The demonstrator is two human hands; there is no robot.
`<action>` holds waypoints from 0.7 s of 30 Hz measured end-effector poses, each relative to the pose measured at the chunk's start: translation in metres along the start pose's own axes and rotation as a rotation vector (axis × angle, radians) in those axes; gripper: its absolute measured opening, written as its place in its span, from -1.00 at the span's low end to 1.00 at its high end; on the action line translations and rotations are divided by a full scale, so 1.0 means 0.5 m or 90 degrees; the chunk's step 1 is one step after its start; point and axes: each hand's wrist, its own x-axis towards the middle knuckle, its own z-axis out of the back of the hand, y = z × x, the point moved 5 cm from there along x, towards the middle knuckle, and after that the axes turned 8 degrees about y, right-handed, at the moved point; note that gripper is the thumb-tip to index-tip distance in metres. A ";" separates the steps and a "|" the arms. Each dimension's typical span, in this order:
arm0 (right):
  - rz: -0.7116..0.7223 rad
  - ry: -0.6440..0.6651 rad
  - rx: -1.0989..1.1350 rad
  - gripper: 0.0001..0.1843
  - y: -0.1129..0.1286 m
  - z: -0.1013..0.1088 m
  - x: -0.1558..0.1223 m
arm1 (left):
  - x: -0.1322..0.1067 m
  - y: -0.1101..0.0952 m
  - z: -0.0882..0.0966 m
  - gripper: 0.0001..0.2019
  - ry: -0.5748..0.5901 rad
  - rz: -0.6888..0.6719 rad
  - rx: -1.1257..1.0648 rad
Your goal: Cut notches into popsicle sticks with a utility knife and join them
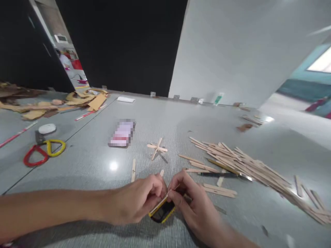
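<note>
Near the front of the table, my left hand (137, 199) and my right hand (193, 203) meet with fingers pinched. Between them runs a pale wooden craft stick (158, 206), gripped by both sets of fingertips. A black and yellow object (163, 212) lies right under the stick; my fingers hide part of it, and its kind is unclear. The tip of another craft stick (162, 173) shows just beyond my left fingers. Farther off stands a star shape of crossed craft sticks (157, 149). A single craft stick (133, 170) lies to its left.
A long pile of craft sticks (248, 165) spreads across the right, with a dark pen (217, 174) beside it. At left are red-and-yellow-handled scissors (43, 153), a white round object (47, 128) and brown scraps (85, 100). A phone (122, 133) lies left of centre.
</note>
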 end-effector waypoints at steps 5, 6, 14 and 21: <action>-0.002 0.000 -0.015 -0.90 0.000 0.003 0.001 | -0.007 0.010 0.000 -0.81 0.007 -0.004 0.023; 0.001 0.001 -0.018 -0.90 0.000 0.003 0.001 | -0.008 0.011 0.000 -0.81 0.008 -0.006 0.027; 0.015 0.001 -0.029 -0.90 0.000 0.000 0.003 | -0.005 0.012 -0.003 -0.85 0.026 0.023 0.040; 0.035 -0.012 -0.046 -0.89 0.000 0.004 0.000 | -0.004 0.001 0.002 -0.84 -0.014 -0.023 0.048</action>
